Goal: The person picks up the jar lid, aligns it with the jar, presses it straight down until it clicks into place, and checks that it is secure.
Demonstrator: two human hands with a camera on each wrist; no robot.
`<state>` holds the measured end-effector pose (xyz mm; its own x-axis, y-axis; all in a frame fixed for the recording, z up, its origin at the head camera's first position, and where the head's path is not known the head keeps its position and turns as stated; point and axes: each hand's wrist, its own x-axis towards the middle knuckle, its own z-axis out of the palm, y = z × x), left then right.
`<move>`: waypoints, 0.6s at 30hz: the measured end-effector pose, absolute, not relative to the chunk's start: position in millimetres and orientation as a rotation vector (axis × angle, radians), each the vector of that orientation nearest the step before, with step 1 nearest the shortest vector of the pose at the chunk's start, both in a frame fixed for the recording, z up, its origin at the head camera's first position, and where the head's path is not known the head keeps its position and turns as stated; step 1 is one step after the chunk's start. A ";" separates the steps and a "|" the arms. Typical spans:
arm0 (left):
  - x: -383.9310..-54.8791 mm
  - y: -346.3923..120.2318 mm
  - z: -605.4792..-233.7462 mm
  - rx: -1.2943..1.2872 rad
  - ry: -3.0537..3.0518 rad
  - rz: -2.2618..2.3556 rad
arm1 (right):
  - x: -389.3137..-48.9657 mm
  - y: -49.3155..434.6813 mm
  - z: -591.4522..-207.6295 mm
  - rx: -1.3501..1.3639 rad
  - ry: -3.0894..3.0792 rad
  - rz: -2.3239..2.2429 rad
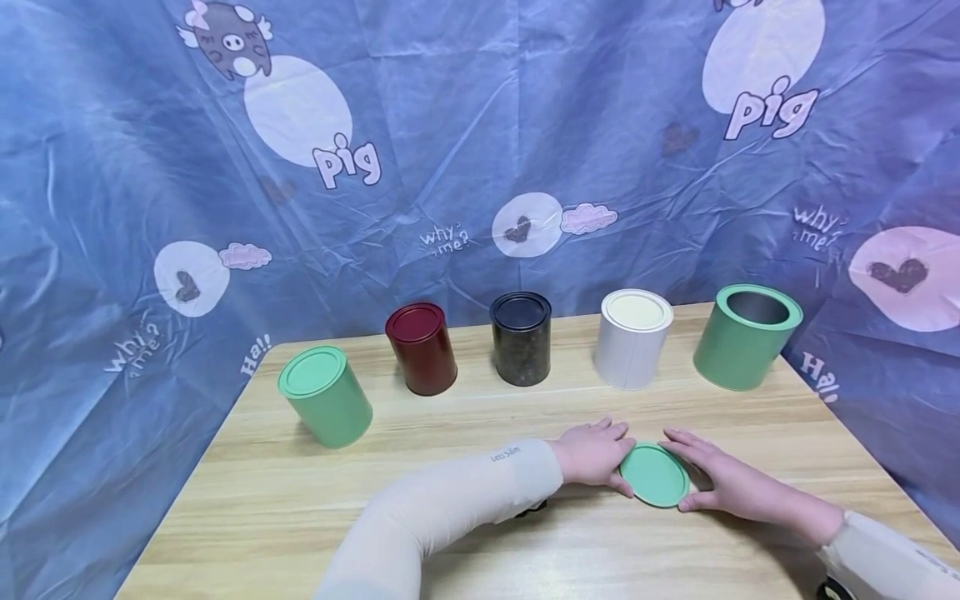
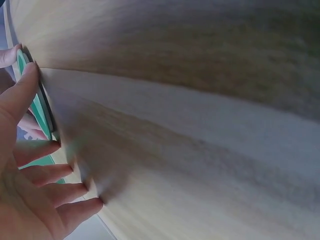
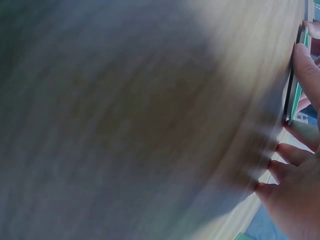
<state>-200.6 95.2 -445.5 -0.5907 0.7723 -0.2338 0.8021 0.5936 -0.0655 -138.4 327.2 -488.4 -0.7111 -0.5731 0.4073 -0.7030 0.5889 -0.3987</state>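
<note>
A round green lid [image 1: 655, 475] lies between both hands. Left of it, my left hand [image 1: 592, 454] rests with spread fingers, its thumb and index finger at the rim. In the left wrist view the other fingertips [image 2: 82, 212] touch the wood. From the other side, my right hand [image 1: 738, 483] has its thumb and index finger by the rim, fingers fairly straight. The right wrist view shows the lid [image 3: 296, 95] edge-on with a dark underside rim. Behind stands a wide green can [image 1: 738, 350], its top uncovered and its inside dark.
Along the back of the wooden table [image 1: 247, 517] stand a dark red can [image 1: 427, 358], a black can [image 1: 522, 346] and a white can [image 1: 630, 350], all lidded. A lidded green can [image 1: 333, 408] is at the left. A blue printed cloth [image 1: 427, 125] hangs behind the table.
</note>
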 end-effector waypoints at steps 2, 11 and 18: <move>-200.2 95.8 -445.0 1.312 2.642 -0.244 | -138.4 327.8 -488.5 1.059 -2.581 0.813; -202.1 97.7 -445.6 1.323 2.643 -0.252 | -140.7 330.3 -487.8 1.070 -2.584 0.862; -205.9 99.2 -444.8 1.306 2.620 -0.218 | -141.5 331.1 -485.6 1.061 -2.594 0.902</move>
